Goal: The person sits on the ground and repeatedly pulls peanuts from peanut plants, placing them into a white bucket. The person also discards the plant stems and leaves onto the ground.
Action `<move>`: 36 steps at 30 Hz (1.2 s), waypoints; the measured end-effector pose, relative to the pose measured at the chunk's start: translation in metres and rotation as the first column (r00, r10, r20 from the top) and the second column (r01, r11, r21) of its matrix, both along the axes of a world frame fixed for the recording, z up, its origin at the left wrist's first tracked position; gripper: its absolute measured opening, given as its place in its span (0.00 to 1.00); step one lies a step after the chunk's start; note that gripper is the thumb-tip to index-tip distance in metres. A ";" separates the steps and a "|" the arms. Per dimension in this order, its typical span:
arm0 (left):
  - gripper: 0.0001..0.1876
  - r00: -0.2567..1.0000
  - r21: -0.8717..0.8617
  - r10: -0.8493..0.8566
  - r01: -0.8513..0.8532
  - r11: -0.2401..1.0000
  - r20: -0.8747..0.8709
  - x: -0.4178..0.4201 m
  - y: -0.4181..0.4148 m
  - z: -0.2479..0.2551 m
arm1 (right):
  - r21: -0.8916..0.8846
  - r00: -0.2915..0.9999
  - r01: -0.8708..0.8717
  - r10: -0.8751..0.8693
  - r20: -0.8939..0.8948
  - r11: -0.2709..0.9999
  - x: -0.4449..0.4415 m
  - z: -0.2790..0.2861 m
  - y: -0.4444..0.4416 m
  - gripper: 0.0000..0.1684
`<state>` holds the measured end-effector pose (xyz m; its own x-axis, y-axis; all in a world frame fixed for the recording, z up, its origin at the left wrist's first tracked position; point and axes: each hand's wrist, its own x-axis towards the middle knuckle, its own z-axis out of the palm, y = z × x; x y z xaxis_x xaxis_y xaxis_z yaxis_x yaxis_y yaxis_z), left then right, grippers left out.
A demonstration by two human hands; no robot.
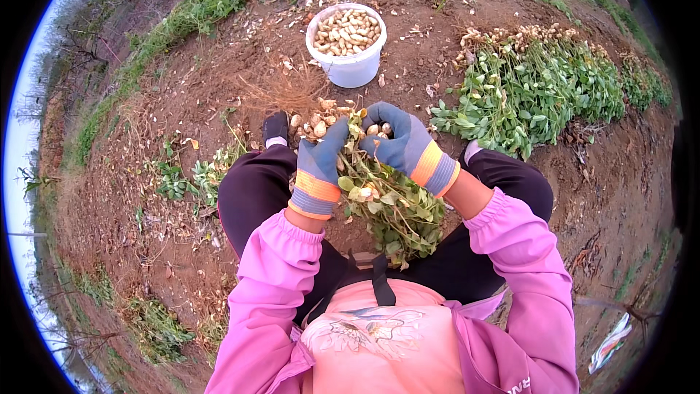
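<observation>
A leafy bunch of peanut plants (391, 205) lies between my legs, its roots and pods pointing away from me. My left hand (322, 161), in a blue-grey and orange work glove, grips the bunch near its root end, beside a cluster of peanut pods (319, 125). On the other side, my gloved right hand (402, 145) curls its fingers around several pods at the roots. The fingertips of both hands are partly hidden by leaves and pods. Just beyond stands a white plastic bucket (353, 72), filled near its rim with picked peanuts (347, 33).
At the right lies a large pile of peanut plants (536, 87), pods at its far end. Dry roots (284, 90) spread left of the bucket. Stripped plants (180, 178) lie on the soil at the left. A green weedy strip (219, 0) borders the far side.
</observation>
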<state>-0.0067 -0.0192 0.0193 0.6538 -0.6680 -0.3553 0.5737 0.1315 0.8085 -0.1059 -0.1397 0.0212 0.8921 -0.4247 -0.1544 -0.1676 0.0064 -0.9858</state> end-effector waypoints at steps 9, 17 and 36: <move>0.12 1.000 -0.044 -0.009 0.008 0.999 -0.020 0.002 -0.002 -0.009 | -0.420 0.999 0.029 -0.016 0.036 0.907 0.001 0.004 0.000 0.13; 0.13 0.999 -0.059 -0.045 0.045 0.997 -0.007 0.003 -0.001 -0.001 | -0.597 0.983 -0.102 0.171 0.061 0.796 -0.001 0.009 -0.016 0.17; 0.13 0.705 0.175 -0.389 0.359 0.917 0.593 0.012 0.023 -0.012 | -0.247 0.858 -0.446 0.490 0.154 0.860 -0.016 0.040 -0.038 0.11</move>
